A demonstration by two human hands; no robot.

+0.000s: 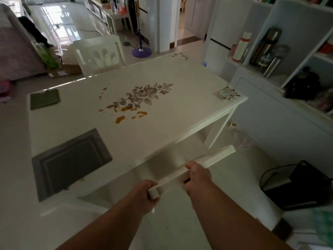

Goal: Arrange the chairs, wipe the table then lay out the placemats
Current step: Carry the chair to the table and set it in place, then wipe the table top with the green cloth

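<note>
Here — two chairs (pixel 214 156) (pixel 98 54), two placemats (pixel 72 162) (pixel 44 98).

Pretty bright room, glossy pale tile floor (pixel 59 24) catching glare from daylight at the far left. White shelving unit (pixel 295 42) on the right holds thermoses and flasks, with a white fridge (pixel 221 33) just beside it. A purple-based standing fan (pixel 141 51) sits near the doorway (pixel 189 18), sofa (pixel 16 51) off left.
</note>
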